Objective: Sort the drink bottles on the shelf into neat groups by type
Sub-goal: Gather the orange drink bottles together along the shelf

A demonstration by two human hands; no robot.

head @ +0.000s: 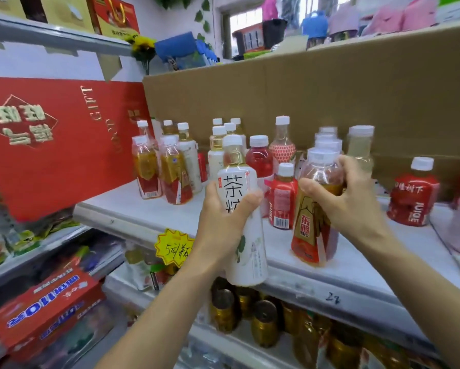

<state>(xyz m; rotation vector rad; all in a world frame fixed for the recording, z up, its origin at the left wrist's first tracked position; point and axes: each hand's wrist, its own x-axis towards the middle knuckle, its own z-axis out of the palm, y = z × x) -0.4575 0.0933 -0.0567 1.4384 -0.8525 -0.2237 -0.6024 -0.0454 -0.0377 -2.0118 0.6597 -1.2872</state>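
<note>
The shelf [133, 209], a white board, serves as the reference throughout; behind its back edge stands a brown cardboard sheet [330, 89], and off its left end leans a large red gift box [58, 145]. On the shelf's rear left stands a cluster of amber bottles [167, 171] with red labels; at the rear middle, a cluster of white tea bottles [218, 147]; red juice bottles [282, 203] are scattered from the middle to the right end, mixed with clear-topped ones, so the sorting looks partly done.

The white tea bottle [246, 235] is held in front of the shelf's front edge, its base hanging below that edge; the left hand [223, 217] is wrapped round its middle. The amber energy bottle [315, 230] tilts over the shelf's front middle; the right hand [343, 198] clasps its shoulder with curled fingers; whether its base touches the board I cannot tell.

The step in hand seems to be carrying two strays to their kinds; next, each likely needs moving towards the shelf's rear, tea to the white cluster, amber bottle to the left cluster, set upright without knocking neighbours.

A yellow price tag [174, 247] hangs below the shelf's front edge.
</note>
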